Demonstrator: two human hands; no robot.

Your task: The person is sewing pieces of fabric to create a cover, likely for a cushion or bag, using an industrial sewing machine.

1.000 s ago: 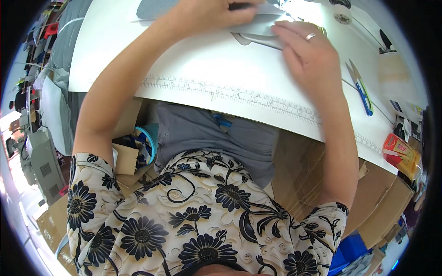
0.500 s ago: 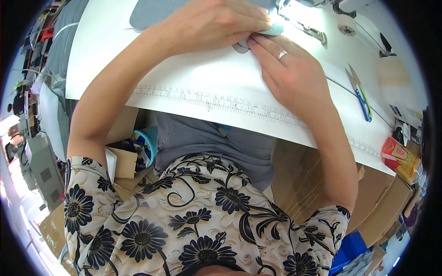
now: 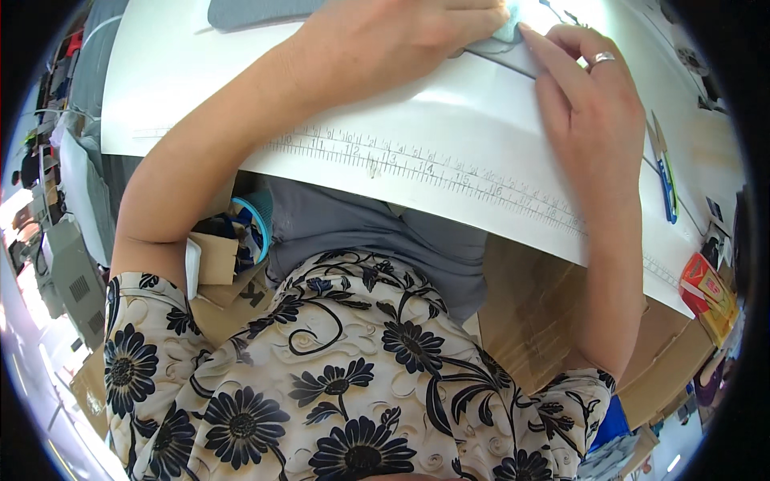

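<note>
Left hand [image 3: 401,40], upper centre of frame: fingers extended together over soft, pale blue-green fabric [image 3: 511,30]; whether they pinch or only press, cannot tell, thumb hidden. Right hand [image 3: 597,108], upper right: loosely open, index fingertip at the fabric's right edge, other fingers bent; metal ring [image 3: 601,58] worn. Fabric lies at top, right of centre, above a thin grey edge. Outward: smooth grey panel [image 3: 257,12], rounded corner, upper left; glossy white tabletop [image 3: 449,132] with printed ruler scale [image 3: 393,162]; pointed metal scissors [image 3: 665,172], blue-green handles, right.
</note>
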